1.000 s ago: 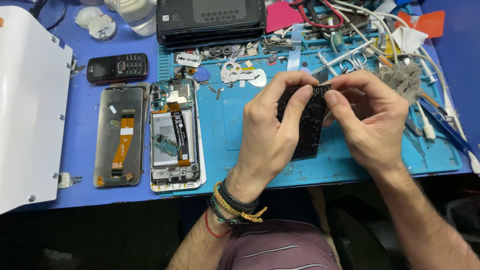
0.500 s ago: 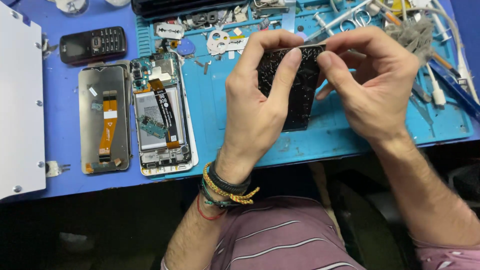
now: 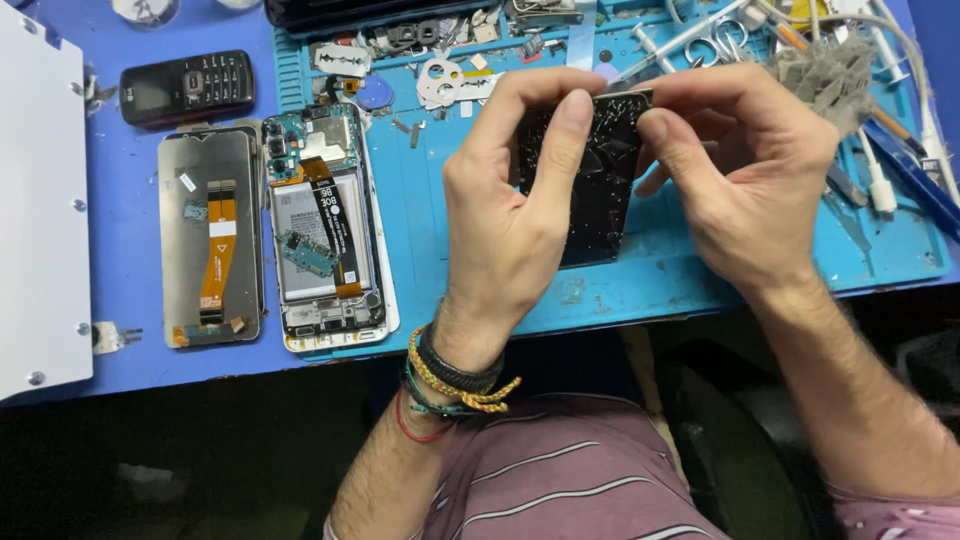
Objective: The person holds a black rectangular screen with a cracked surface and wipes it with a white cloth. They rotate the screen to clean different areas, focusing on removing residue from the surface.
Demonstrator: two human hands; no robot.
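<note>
Gripping a cracked black screen (image 3: 600,180) (held upright), left hand (image 3: 510,220); right hand (image 3: 745,170) likewise.

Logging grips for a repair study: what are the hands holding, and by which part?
Both hands, left hand and right hand, hold a cracked black screen panel upright, fingertips pinching its top edge.

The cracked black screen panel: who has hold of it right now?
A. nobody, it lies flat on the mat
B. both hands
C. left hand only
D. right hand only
B: the left hand and the right hand both pinch the cracked black screen panel near its top edge, tilted up above the blue mat.
</note>
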